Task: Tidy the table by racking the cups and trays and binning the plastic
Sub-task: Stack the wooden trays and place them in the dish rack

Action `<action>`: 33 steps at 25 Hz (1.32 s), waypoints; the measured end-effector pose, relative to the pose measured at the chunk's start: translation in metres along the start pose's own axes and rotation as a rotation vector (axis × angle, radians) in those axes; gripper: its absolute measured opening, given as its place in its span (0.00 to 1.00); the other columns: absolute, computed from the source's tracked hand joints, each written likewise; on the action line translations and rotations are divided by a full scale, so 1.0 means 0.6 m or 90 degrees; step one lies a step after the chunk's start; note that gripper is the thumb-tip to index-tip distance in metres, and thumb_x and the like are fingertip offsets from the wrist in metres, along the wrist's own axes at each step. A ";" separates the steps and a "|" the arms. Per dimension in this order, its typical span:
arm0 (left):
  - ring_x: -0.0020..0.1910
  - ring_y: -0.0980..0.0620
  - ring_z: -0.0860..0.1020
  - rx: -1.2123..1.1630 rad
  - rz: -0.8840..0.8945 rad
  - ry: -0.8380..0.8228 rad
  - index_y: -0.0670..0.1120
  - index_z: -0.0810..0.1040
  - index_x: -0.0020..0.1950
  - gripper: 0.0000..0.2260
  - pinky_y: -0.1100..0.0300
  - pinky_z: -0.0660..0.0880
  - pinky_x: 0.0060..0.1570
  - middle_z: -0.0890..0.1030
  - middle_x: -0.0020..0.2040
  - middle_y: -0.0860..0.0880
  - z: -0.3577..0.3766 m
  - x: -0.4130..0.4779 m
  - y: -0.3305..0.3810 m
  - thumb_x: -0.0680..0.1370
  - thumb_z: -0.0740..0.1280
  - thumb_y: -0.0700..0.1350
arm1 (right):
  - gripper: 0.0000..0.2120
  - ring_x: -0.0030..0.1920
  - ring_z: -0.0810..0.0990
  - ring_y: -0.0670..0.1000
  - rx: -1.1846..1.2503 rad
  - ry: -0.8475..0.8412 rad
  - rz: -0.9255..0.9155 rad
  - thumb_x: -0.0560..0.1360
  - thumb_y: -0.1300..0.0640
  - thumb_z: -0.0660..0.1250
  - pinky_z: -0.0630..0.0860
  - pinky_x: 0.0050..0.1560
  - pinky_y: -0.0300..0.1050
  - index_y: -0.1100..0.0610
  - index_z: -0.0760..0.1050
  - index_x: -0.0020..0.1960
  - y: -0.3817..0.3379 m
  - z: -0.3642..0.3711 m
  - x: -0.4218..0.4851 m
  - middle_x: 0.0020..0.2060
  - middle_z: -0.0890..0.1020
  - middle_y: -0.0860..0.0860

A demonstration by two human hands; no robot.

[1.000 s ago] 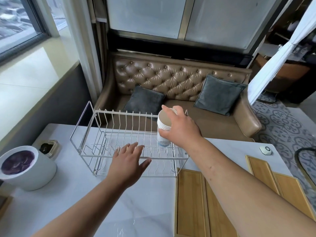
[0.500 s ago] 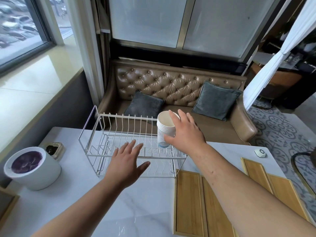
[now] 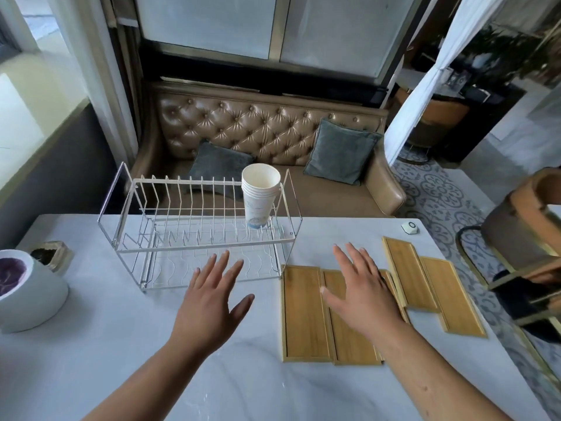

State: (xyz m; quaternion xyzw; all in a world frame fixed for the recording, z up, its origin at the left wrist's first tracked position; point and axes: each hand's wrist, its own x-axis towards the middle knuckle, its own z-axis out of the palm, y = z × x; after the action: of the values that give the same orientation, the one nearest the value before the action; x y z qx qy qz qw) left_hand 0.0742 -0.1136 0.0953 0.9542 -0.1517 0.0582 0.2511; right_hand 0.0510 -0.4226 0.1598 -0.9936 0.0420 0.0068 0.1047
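The stack of paper cups (image 3: pixel 260 196) stands upright, mouth up, on the upper shelf of the wire rack (image 3: pixel 197 238), at the right end of the rack. No hand touches it. The rack itself stands on the pale marble table (image 3: pixel 121 344), and its other slots hold nothing.

The wooden trays (image 3: pixel 303 311) lie flat on the table to the right of the rack. The nearest one begins just at the front right corner of the rack, and the others go further to the right, some side by side and some overlapping a little.

The left hand (image 3: pixel 209 302) is in front of the rack, palm down, with the fingers spread and holding nothing. Its fingertips reach the lower front edge of the rack in the picture, but I cannot tell if they touch it. The right hand (image 3: pixel 362 296) is to the right of the rack, above the trays, also palm down with spread fingers and nothing in it. Whether it rests on a tray or only hangs over it, I cannot tell.

To the left of the rack, at the table edge, stands a white round bin (image 3: pixel 27 293) with a dark purple inside, and a small box (image 3: pixel 51 255) with something dark in it is between the bin and the rack. Far to the right of the rack, beyond the trays, lies a small white device (image 3: pixel 410 227). Behind the rack is a brown buttoned sofa (image 3: pixel 273 132) with two grey cushions (image 3: pixel 341 151).
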 end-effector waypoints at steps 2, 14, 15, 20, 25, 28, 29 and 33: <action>0.83 0.44 0.58 -0.012 0.008 -0.041 0.53 0.66 0.81 0.33 0.41 0.59 0.79 0.61 0.83 0.48 0.046 -0.024 0.020 0.79 0.56 0.67 | 0.42 0.83 0.42 0.50 -0.007 -0.038 0.031 0.76 0.32 0.60 0.56 0.80 0.54 0.40 0.44 0.83 0.047 0.025 -0.046 0.84 0.46 0.44; 0.85 0.48 0.49 0.060 0.026 -0.354 0.57 0.53 0.85 0.35 0.48 0.47 0.81 0.50 0.86 0.53 0.317 -0.109 0.161 0.81 0.55 0.69 | 0.42 0.83 0.43 0.55 -0.015 -0.323 0.040 0.78 0.34 0.59 0.51 0.81 0.54 0.41 0.40 0.83 0.286 0.218 -0.185 0.84 0.44 0.47; 0.85 0.49 0.48 0.071 0.020 -0.380 0.57 0.52 0.85 0.35 0.48 0.47 0.81 0.49 0.86 0.53 0.334 -0.118 0.171 0.81 0.54 0.69 | 0.42 0.83 0.43 0.55 -0.013 -0.352 0.024 0.78 0.34 0.59 0.51 0.82 0.54 0.41 0.40 0.83 0.298 0.230 -0.186 0.84 0.44 0.47; 0.84 0.53 0.48 0.109 -0.066 -0.398 0.53 0.50 0.85 0.37 0.47 0.49 0.81 0.51 0.86 0.56 0.388 -0.163 0.203 0.81 0.56 0.68 | 0.42 0.83 0.45 0.56 -0.009 -0.438 -0.055 0.77 0.35 0.59 0.54 0.81 0.57 0.42 0.41 0.83 0.333 0.269 -0.190 0.84 0.44 0.49; 0.81 0.51 0.60 0.121 -0.133 -0.343 0.53 0.64 0.81 0.33 0.43 0.55 0.80 0.66 0.80 0.55 0.378 -0.201 0.210 0.79 0.60 0.67 | 0.41 0.83 0.45 0.58 -0.023 -0.446 -0.113 0.77 0.36 0.58 0.54 0.80 0.57 0.43 0.42 0.83 0.330 0.282 -0.192 0.84 0.45 0.50; 0.74 0.49 0.71 0.150 -0.125 -0.316 0.50 0.76 0.72 0.28 0.43 0.62 0.77 0.75 0.72 0.53 0.354 -0.247 0.194 0.78 0.63 0.65 | 0.40 0.83 0.45 0.57 -0.013 -0.431 -0.133 0.78 0.37 0.57 0.52 0.81 0.55 0.44 0.43 0.84 0.301 0.285 -0.199 0.84 0.47 0.50; 0.71 0.48 0.74 0.157 -0.117 -0.303 0.50 0.79 0.68 0.26 0.43 0.65 0.75 0.77 0.68 0.52 0.346 -0.266 0.182 0.77 0.64 0.64 | 0.39 0.83 0.45 0.57 -0.008 -0.424 -0.139 0.79 0.37 0.57 0.51 0.81 0.55 0.44 0.43 0.84 0.288 0.287 -0.203 0.84 0.47 0.50; 0.63 0.46 0.78 0.174 -0.135 -0.264 0.49 0.82 0.56 0.23 0.46 0.74 0.64 0.81 0.58 0.51 0.297 -0.329 0.116 0.75 0.62 0.64 | 0.38 0.83 0.46 0.56 0.007 -0.399 -0.137 0.80 0.38 0.57 0.52 0.82 0.55 0.45 0.45 0.84 0.225 0.297 -0.225 0.84 0.49 0.50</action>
State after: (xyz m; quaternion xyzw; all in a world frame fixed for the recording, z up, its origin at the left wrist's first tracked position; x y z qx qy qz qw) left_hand -0.1288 -0.2081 -0.0643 0.9813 -0.0896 -0.1455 0.0884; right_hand -0.0956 -0.5060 -0.0397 -0.9414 -0.0972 0.3008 0.1181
